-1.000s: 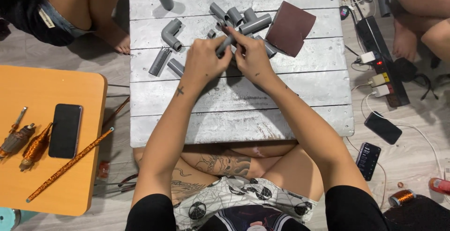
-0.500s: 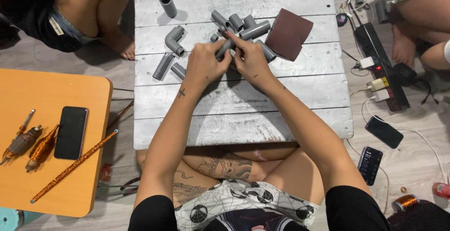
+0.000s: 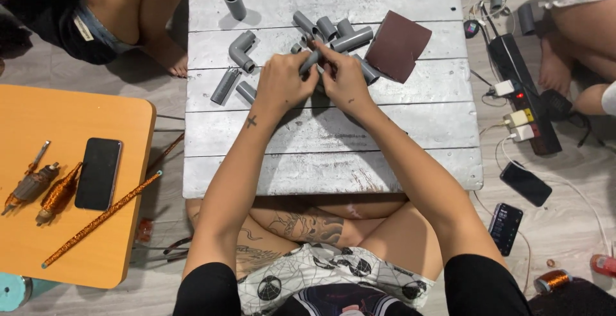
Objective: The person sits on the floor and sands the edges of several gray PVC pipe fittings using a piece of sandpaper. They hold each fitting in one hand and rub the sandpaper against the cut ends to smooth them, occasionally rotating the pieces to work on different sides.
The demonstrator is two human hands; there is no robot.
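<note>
My left hand (image 3: 282, 85) and my right hand (image 3: 343, 80) meet over a grey plastic pipe piece (image 3: 310, 61), both gripping it above the white plank table (image 3: 333, 143). Just beyond my fingers lies a cluster of grey pipe pieces and fittings (image 3: 340, 32). A grey elbow fitting (image 3: 242, 50) and two short pipe stubs (image 3: 226, 86) lie left of my left hand. One short pipe (image 3: 234, 1) stands apart at the table's far left. A dark brown sandpaper sheet (image 3: 398, 45) lies right of my right hand.
An orange side table (image 3: 64, 252) at left carries a black phone (image 3: 98, 173), copper-wound motor parts (image 3: 42, 187) and a copper-wrapped rod (image 3: 101, 218). A power strip with plugs (image 3: 523, 101) and two phones (image 3: 525, 183) lie on the floor at right. Other people sit at upper left and upper right.
The view has shifted slightly. Both hands stay together on the pipe piece, working it with small finger movements; nothing else on the table has moved.
</note>
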